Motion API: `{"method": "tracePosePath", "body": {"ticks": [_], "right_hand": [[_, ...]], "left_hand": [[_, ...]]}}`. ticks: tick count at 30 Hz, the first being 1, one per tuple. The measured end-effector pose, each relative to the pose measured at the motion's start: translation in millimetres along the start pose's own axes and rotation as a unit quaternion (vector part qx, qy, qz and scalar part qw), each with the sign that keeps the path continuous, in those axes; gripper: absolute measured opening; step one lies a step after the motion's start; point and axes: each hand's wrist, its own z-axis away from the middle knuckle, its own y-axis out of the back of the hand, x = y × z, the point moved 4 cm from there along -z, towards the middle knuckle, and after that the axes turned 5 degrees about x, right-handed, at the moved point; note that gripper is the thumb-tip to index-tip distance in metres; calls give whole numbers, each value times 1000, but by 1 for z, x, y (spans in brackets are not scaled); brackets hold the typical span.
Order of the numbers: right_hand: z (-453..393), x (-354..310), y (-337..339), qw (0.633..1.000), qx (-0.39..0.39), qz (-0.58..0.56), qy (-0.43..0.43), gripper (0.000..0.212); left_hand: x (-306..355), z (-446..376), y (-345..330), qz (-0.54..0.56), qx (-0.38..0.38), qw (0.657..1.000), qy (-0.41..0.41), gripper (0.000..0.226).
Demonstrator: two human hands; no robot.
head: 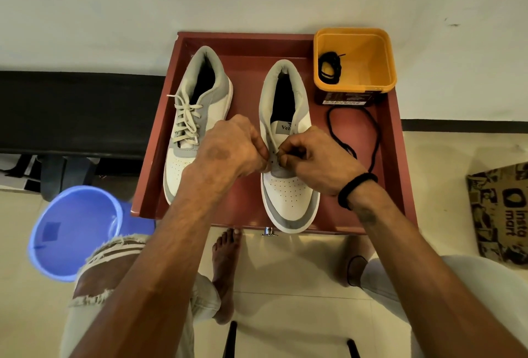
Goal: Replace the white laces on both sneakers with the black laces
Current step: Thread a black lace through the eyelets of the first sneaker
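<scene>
Paper bag reading "instamart", sneaker tongue "Vel"

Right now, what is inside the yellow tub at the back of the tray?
Inside the yellow tub, one bundled black lace lies against its left wall. The rest of the floor looks bare. The corner under the near rim is hidden from this view.

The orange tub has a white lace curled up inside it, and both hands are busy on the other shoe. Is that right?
Not quite. In the head view the lace curled inside the orange tub is black, not white. Both hands, left and right, are indeed busy on the right-side shoe.
</scene>
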Motion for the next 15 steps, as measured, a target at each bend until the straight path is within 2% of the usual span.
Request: {"method": "tracePosePath", "body": {"ticks": [5, 10, 15], "right_hand": [[2, -5, -5, 999, 36, 19, -2, 11], [6, -5, -2, 997, 2, -49, -53, 13], [8, -8, 5, 998, -17, -40, -51, 14]], "left_hand": [[-2, -3, -3, 6, 0, 1000, -4, 22], [-4, -3, -5, 20, -20, 1000, 0, 23], [5, 3, -2, -70, 58, 995, -39, 30]]}}
